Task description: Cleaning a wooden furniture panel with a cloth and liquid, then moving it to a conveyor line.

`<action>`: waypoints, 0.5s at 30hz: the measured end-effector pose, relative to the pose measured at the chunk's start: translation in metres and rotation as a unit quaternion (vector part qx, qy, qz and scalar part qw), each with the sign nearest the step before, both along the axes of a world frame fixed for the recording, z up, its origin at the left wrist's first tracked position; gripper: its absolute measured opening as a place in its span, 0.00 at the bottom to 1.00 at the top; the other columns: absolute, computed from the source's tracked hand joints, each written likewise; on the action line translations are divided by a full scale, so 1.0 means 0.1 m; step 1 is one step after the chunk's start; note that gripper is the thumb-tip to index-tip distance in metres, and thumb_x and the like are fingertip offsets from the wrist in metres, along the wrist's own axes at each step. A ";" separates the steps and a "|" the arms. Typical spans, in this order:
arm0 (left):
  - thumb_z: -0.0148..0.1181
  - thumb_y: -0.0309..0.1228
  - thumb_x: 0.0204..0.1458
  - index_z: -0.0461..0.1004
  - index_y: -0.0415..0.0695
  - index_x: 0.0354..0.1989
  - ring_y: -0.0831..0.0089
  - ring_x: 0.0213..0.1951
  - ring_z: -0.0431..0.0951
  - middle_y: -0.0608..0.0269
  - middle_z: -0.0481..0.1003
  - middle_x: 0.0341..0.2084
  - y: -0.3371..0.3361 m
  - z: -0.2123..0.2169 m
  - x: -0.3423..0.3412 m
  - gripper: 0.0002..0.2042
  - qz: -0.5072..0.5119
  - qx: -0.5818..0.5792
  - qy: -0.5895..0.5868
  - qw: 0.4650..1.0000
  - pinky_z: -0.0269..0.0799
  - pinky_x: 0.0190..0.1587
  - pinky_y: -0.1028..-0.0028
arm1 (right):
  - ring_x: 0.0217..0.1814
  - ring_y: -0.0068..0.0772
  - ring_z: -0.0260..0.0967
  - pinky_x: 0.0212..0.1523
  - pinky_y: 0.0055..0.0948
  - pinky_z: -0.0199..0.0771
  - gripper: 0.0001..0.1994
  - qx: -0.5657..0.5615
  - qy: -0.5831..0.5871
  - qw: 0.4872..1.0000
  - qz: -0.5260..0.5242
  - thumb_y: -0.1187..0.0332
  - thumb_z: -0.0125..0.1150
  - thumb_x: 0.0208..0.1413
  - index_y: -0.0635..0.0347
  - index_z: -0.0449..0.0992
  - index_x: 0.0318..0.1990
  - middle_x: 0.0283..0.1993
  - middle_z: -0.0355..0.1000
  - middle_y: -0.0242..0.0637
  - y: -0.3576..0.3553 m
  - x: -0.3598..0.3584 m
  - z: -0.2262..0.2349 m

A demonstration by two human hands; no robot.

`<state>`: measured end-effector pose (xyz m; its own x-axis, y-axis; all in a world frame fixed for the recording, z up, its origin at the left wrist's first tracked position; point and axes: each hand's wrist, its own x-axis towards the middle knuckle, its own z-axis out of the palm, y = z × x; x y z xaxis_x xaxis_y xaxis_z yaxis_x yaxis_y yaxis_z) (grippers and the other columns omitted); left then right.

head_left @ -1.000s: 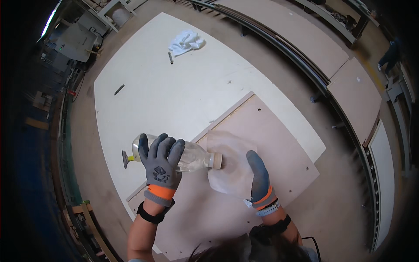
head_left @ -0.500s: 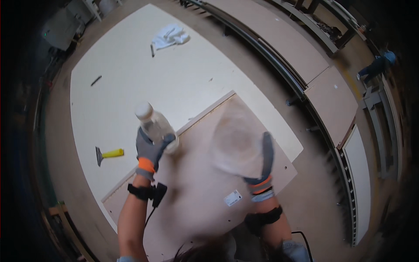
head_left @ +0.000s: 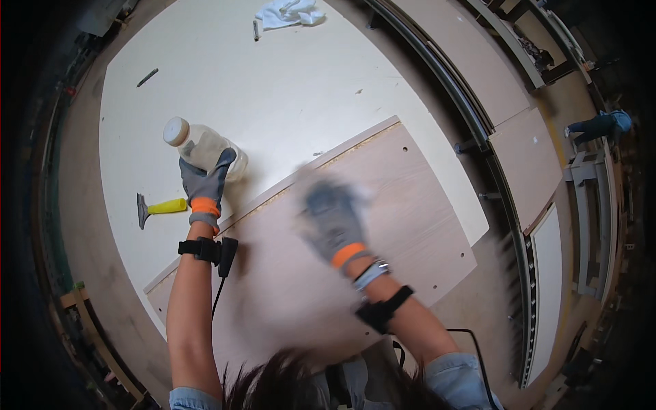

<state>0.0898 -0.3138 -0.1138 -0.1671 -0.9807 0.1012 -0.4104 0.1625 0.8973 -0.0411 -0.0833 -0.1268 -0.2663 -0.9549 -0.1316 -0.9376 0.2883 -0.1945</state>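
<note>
My left hand (head_left: 203, 174), in a grey glove with an orange cuff, is wrapped round a clear plastic bottle (head_left: 210, 147) with a white cap. The bottle tilts to the upper left, above the white tabletop near the panel's edge. Over the pale pinkish board panel (head_left: 403, 198), my right hand (head_left: 333, 212), gloved alike, is smeared by motion. A whitish, blurred cloth (head_left: 304, 179) shows around its fingers; most of it is hidden under the glove. A scraper (head_left: 164, 206) with a yellow handle lies just left of my left hand.
The panel rests on a large white table (head_left: 225, 68). On its far part lie a white cloth (head_left: 290, 14), a small grey tool (head_left: 256, 31) and a dark thin tool (head_left: 147, 77). To the right runs a roller conveyor (head_left: 437, 75) carrying boards. Another person (head_left: 601, 126) stands at far right.
My right hand has swung left across the panel with the cloth. My left hand has carried the bottle left, off the panel's edge. The view has shifted, and my right forearm now covers the panel's label.
</note>
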 end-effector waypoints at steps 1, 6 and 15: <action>0.75 0.32 0.36 0.56 0.41 0.60 0.67 0.55 0.67 0.58 0.66 0.53 0.02 -0.02 0.02 0.42 0.001 0.004 -0.001 1.000 0.62 0.58 0.70 | 0.66 0.47 0.51 0.67 0.47 0.42 0.33 -0.022 0.031 0.992 0.118 0.45 0.53 0.50 0.61 0.63 0.58 0.62 0.57 0.47 -0.05 0.29 -0.01; 0.72 0.37 0.40 0.52 0.38 0.62 0.64 0.57 0.64 0.54 0.63 0.56 0.05 -0.05 0.28 0.43 -0.042 0.034 -0.030 0.998 0.59 0.61 0.69 | 0.68 0.46 0.48 0.68 0.46 0.41 0.36 -0.010 -0.074 0.978 0.196 0.45 0.52 0.50 0.62 0.59 0.60 0.65 0.54 0.47 0.21 0.53 0.10; 0.64 0.38 0.48 0.56 0.31 0.60 0.55 0.61 0.59 0.43 0.60 0.58 1.56 0.03 2.78 0.35 0.179 0.023 -0.269 0.946 0.53 0.63 0.65 | 0.71 0.53 0.39 0.70 0.46 0.32 0.32 0.010 0.018 0.974 -0.226 0.49 0.40 0.60 0.67 0.56 0.63 0.68 0.48 0.52 0.14 -0.51 0.07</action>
<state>0.3678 -0.1579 -0.1104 0.1606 -0.9857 0.0520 -0.8311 -0.1066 0.5459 -0.0926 -0.0688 -0.1199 -0.6638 -0.7362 -0.1319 -0.7199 0.6767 -0.1542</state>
